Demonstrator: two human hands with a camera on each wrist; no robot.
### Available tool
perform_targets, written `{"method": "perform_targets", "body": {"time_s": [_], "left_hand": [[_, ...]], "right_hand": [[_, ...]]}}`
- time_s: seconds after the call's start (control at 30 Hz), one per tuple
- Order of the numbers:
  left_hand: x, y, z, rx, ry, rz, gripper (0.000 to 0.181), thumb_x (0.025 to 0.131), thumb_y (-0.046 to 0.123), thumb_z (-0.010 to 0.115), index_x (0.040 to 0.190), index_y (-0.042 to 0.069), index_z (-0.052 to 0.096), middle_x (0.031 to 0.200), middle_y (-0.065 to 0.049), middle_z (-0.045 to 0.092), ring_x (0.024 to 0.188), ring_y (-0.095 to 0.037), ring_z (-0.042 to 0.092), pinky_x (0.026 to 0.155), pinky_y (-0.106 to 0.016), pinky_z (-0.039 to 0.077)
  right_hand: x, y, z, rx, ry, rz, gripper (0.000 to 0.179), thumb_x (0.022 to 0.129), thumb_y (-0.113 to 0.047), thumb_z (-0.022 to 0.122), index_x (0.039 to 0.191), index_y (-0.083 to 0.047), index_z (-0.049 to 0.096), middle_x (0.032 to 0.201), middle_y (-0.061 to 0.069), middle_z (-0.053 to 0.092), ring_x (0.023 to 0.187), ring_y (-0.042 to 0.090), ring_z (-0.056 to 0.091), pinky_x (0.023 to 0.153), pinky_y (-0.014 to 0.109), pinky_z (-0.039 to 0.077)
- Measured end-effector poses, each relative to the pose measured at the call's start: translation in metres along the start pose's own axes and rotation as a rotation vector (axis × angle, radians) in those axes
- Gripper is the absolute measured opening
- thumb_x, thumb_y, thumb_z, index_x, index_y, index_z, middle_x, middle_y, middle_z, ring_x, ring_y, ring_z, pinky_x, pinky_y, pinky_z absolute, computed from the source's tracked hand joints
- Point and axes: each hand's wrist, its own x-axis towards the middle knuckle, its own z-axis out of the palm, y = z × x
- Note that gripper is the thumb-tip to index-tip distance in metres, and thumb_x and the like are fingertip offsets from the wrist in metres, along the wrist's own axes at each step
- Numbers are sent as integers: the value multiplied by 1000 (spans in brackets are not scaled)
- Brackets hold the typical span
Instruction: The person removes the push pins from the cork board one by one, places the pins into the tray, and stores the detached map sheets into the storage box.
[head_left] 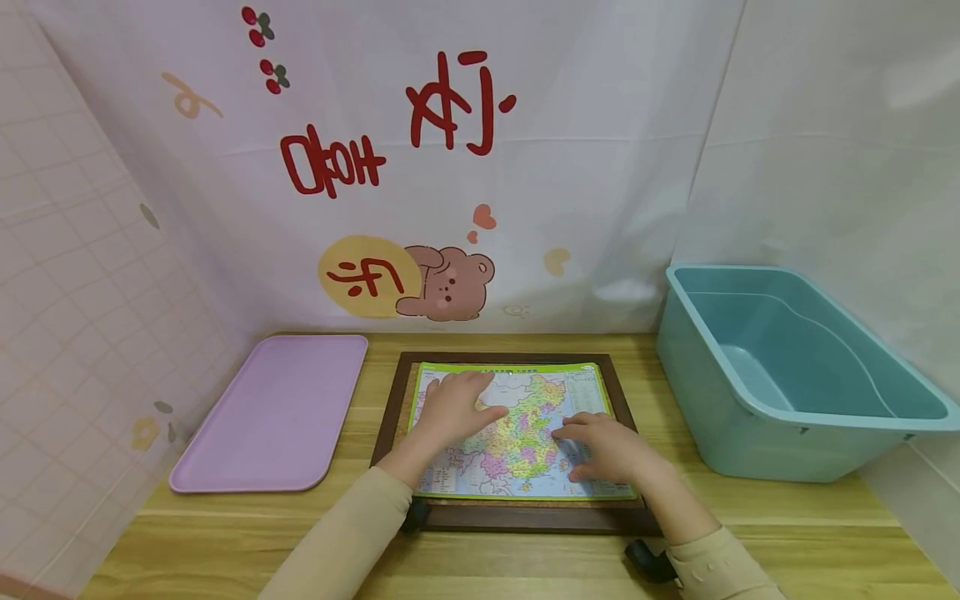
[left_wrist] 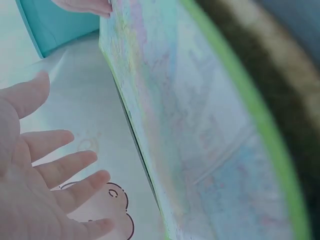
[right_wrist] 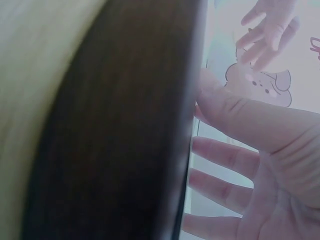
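Note:
A colourful map sheet [head_left: 525, 450] with a lime-green border lies on a cork-faced board inside a dark brown wooden frame [head_left: 517, 518]. Over the map's upper left part is my left hand [head_left: 453, 408]. In the left wrist view, the spread fingers [left_wrist: 52, 142] of that hand hold nothing and stand apart from the map. My right hand [head_left: 611, 448] rests its fingertips on the map's right side. The right wrist view shows its fingers straight, with the thumb [right_wrist: 225, 105] at the frame's edge.
A pink-purple tray [head_left: 277, 417] lies on the wood-grain table [head_left: 360, 550] to the left. A deep teal bin [head_left: 750, 425] stands at the right. White walls with printed drawings close off the back and sides.

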Motion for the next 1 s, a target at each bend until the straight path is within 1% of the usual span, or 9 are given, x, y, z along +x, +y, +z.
{"method": "perform_targets", "body": {"time_s": [0.17, 0.4, 0.67, 0.83, 0.93, 1.0], "left_hand": [[11, 1, -2, -23, -14, -17, 61, 91, 47, 69, 139, 12, 59, 133, -8, 62, 122, -32, 57, 97, -60, 39], [25, 0, 0, -90, -24, -39, 58, 92, 44, 70, 137, 10, 60, 131, -9, 63, 120, -31, 58, 97, -57, 43], [38, -3, 6, -127, -43, -95, 54, 92, 41, 70, 136, 10, 61, 131, -8, 63, 121, -31, 57, 97, -50, 47], [47, -4, 13, -132, -11, -126, 53, 90, 38, 73, 134, 11, 63, 131, -9, 62, 122, -33, 56, 96, -51, 48], [53, -4, 18, -139, 9, -140, 51, 90, 37, 73, 133, 11, 64, 132, -9, 62, 123, -33, 55, 98, -51, 46], [57, -4, 22, -157, 16, -161, 50, 91, 36, 73, 133, 12, 64, 133, -8, 61, 124, -33, 55, 100, -51, 45]], "right_hand": [[1, 0, 1, 3, 1, 9, 60, 75, -25, 87, 129, -11, 67, 133, 18, 57, 121, 45, 52, 94, 58, 46], [1, -1, 0, -11, 1, 10, 58, 74, -25, 88, 127, -12, 68, 131, 18, 58, 120, 45, 53, 93, 59, 46], [2, -3, -2, -26, -1, 15, 57, 74, -25, 88, 126, -11, 68, 129, 18, 59, 118, 45, 54, 93, 59, 46], [2, -4, -3, -29, 7, 6, 57, 73, -24, 88, 125, -11, 68, 126, 17, 61, 116, 44, 55, 92, 58, 47], [3, -3, -2, -31, 11, 3, 57, 73, -25, 88, 124, -11, 68, 126, 17, 61, 114, 43, 56, 91, 58, 48], [3, -3, -2, -29, 11, 2, 57, 72, -25, 88, 124, -11, 68, 126, 18, 61, 114, 43, 56, 91, 57, 48]]}}
